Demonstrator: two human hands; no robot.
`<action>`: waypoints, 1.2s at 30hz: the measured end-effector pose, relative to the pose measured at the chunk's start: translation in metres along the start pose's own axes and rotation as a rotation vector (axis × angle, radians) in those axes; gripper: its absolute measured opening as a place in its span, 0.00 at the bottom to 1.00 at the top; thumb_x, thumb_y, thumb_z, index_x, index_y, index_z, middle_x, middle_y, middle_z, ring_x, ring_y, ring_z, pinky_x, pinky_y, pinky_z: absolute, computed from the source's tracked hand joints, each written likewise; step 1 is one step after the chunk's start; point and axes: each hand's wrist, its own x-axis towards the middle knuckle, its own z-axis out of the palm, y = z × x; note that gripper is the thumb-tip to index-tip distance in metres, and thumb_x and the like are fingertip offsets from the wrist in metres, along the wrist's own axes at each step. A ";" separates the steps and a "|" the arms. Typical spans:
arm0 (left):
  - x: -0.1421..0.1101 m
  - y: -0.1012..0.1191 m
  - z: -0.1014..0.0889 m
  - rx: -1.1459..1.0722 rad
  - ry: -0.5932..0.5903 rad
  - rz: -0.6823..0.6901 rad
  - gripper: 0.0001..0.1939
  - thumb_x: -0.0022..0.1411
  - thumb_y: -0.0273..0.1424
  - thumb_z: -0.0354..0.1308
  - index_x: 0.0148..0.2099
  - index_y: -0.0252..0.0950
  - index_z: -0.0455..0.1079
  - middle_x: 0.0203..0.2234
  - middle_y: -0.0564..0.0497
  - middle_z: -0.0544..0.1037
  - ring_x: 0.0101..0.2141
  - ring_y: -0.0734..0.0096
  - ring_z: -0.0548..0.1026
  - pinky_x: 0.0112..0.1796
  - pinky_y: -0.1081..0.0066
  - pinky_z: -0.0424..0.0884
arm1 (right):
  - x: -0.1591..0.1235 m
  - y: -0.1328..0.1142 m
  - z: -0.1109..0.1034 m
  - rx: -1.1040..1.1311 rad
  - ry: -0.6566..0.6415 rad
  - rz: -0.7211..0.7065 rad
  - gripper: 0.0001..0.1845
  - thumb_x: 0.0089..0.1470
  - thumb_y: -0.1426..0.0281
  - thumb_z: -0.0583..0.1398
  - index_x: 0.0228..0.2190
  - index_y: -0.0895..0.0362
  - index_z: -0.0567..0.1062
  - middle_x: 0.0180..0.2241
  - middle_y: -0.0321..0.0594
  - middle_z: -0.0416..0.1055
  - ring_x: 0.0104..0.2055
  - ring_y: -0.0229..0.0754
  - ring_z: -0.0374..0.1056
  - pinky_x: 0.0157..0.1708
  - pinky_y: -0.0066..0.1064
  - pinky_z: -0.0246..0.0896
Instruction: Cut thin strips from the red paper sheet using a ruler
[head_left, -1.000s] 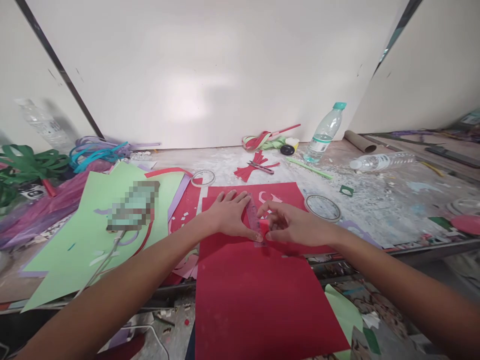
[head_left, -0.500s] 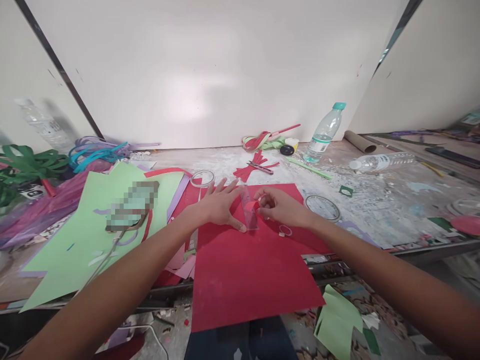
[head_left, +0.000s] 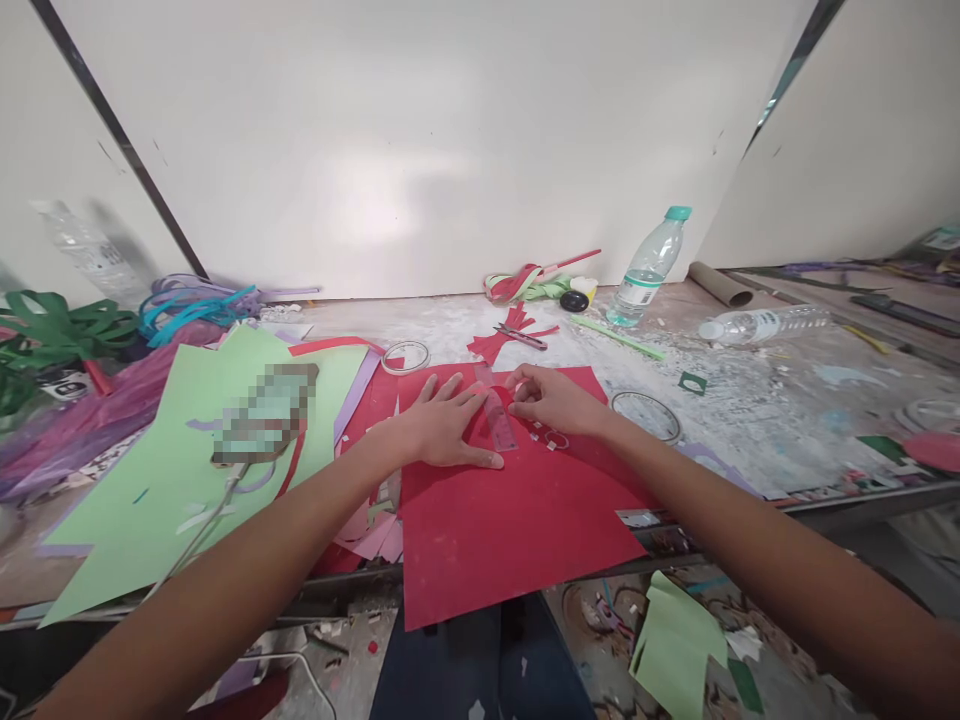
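— Pinching narrow with the right hand (head_left: 551,400), most likely on a lifted bit of the red paper sheet (head_left: 510,520). Too tiny to be sure.

— And with the left hand (head_left: 442,425)?

— Pressing down flat, with fingers spread wide, on the sheet and right up by the clear ruler (head_left: 504,432).

— Where to find the sheet?

— On the messy table (head_left: 720,420), partly poking out past the front edge, over dark trousers (head_left: 491,660). Just behind it, small snips (head_left: 523,337) on red paper strips (head_left: 491,346).

— Busy with which step?

— Looks like pulling or lifting paper along the ruler. Only a guess.

— Needing what now?

— Probably pressing hard to stop any slipping, then pulling slow and even, close to the ruler.
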 end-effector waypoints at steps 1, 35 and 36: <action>-0.002 0.003 0.001 0.014 0.017 0.006 0.57 0.51 0.69 0.38 0.71 0.37 0.37 0.68 0.47 0.41 0.66 0.43 0.31 0.61 0.45 0.33 | 0.000 0.000 0.000 0.000 0.000 0.001 0.12 0.48 0.74 0.60 0.35 0.53 0.64 0.21 0.32 0.70 0.18 0.37 0.66 0.14 0.25 0.57; -0.012 0.041 0.008 -0.062 0.069 -0.090 0.52 0.57 0.66 0.35 0.68 0.29 0.49 0.68 0.41 0.37 0.66 0.52 0.32 0.62 0.51 0.38 | 0.001 0.003 -0.008 0.066 -0.022 -0.013 0.11 0.48 0.73 0.61 0.34 0.53 0.65 0.20 0.30 0.68 0.19 0.35 0.65 0.19 0.25 0.58; -0.013 0.043 0.007 -0.074 0.060 -0.086 0.52 0.57 0.66 0.35 0.69 0.29 0.47 0.68 0.41 0.37 0.66 0.52 0.33 0.63 0.52 0.38 | 0.000 0.003 -0.008 0.069 -0.027 -0.011 0.11 0.48 0.73 0.61 0.34 0.53 0.65 0.20 0.30 0.67 0.19 0.35 0.64 0.19 0.25 0.58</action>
